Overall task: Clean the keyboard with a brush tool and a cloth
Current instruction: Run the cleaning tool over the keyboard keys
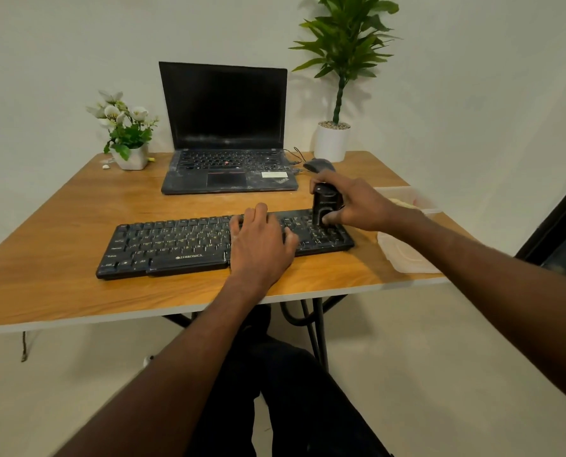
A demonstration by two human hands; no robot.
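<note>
Black keyboard (163, 245) sits near the front edge of the wooden table (60, 199). Left hand (261, 239) lies flat mid-keyboard, fingers loosely together, steadying it. Right hand (350, 202) grips the black brush tool (324, 202) upright over the right-end keys. Looks like the brushing step; I'd guess sweeping leftward comes next, then the cloth.

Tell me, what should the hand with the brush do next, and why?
Probably sweep the black brush tool leftward along the key rows. The right hand holds it upright on the right end of the black Zebronics keyboard, while the left hand rests flat, steadying it.
</note>
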